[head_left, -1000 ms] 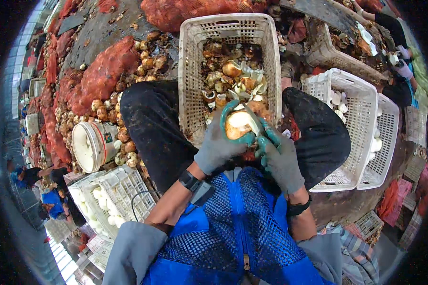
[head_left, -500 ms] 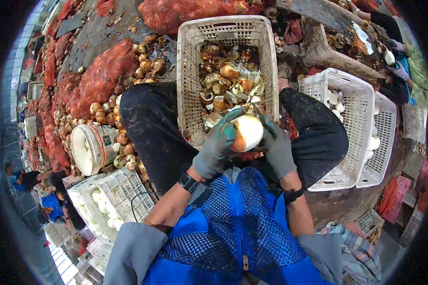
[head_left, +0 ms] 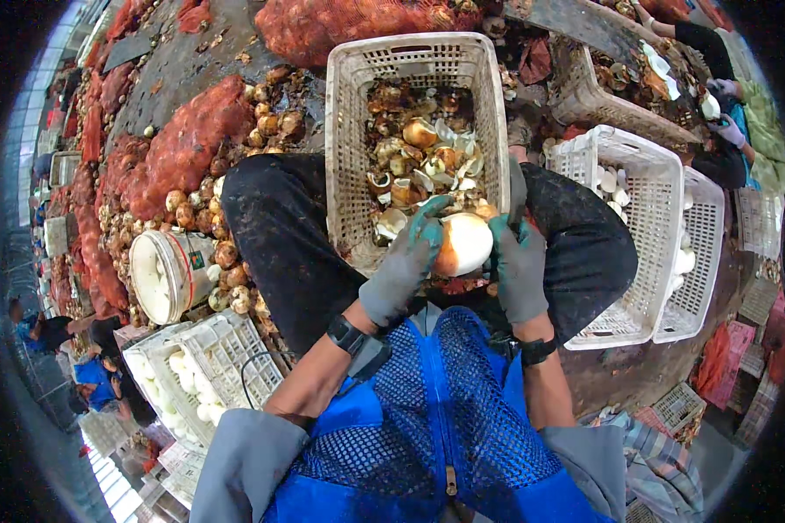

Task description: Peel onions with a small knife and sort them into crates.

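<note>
Close in front of my body I hold a partly peeled onion (head_left: 467, 245), white with a brown patch of skin on its left side. My left hand (head_left: 403, 268), in a grey and green glove, is closed round the onion's left side. On the right side, my right hand (head_left: 520, 266), gloved the same way, presses its thumb and fingers against the onion. A long grey shape rises above the right hand; I cannot tell whether it is a finger or a tool. Just beyond stands a white plastic crate (head_left: 333, 166) holding onion skins (head_left: 449, 144) and scraps, between my legs.
Right of me, white crates (head_left: 667, 248) contain peeled onions. To the left are a white bucket (head_left: 154, 277), loose unpeeled onions (head_left: 183, 213), red mesh sacks (head_left: 196, 131) and another crate (head_left: 235, 353) of peeled onions. A co-worker's gloved hands (head_left: 726, 129) hold an onion at far right.
The onion has moved slightly right and turned, showing more white. My right hand has shifted right, and its fingers have changed position against the onion. The left hand stays on it.
</note>
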A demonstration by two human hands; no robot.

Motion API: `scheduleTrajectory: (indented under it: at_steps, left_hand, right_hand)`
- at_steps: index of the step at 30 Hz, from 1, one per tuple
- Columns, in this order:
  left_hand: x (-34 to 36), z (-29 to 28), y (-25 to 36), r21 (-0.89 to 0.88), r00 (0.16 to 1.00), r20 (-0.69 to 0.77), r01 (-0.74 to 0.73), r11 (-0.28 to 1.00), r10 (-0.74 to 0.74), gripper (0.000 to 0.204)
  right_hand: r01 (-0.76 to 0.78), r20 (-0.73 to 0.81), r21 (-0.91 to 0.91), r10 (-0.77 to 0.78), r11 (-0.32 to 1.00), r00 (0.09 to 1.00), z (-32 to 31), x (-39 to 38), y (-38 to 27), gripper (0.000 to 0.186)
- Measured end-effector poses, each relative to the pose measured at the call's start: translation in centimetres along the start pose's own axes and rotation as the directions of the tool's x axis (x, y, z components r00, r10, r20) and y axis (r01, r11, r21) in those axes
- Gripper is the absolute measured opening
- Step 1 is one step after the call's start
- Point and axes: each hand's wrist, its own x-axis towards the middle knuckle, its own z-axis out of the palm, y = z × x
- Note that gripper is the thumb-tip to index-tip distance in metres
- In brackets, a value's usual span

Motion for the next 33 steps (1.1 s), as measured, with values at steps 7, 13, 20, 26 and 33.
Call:
scheduleTrajectory:
  at_steps: [7, 13, 20, 26, 33]
  left_hand:
    - [-0.1, 1.4, 2.5, -0.117, 0.967, 0.006, 0.252, 0.961, -0.253, 0.07]
    - [-0.3, 0.7, 3.8, -0.455, 0.957, 0.102, 0.289, 0.842, -0.273, 0.091]
    - [-1.0, 0.6, 4.2, -0.691, 0.98, 0.117, 0.196, 0.696, -0.16, 0.093]
    - [-0.1, -1.2, 2.6, -0.404, 0.981, 0.111, 0.191, 0.894, -0.16, 0.088]
    - [0.2, -1.5, 4.4, -0.136, 0.984, 0.086, 0.169, 0.976, -0.158, 0.083]
  right_hand:
    - [0.361, -0.012, -0.385, -0.396, 0.849, 0.918, -0.6, -0.9, -0.9, 0.019]
    - [0.076, -0.018, -0.038, -0.077, 0.996, 0.997, 0.2, -2.2, -3.1, 0.024]
    - [0.257, 0.037, -0.583, -0.291, 0.771, 0.956, -2.1, 2.9, 5.6, 0.03]
    - [-0.127, 0.165, 0.078, 0.113, 0.989, 0.98, -2.3, 0.6, -0.7, 0.036]
    - [0.52, 0.407, -0.618, -0.327, 0.589, 0.853, -4.6, -2.7, -3.9, 0.057]
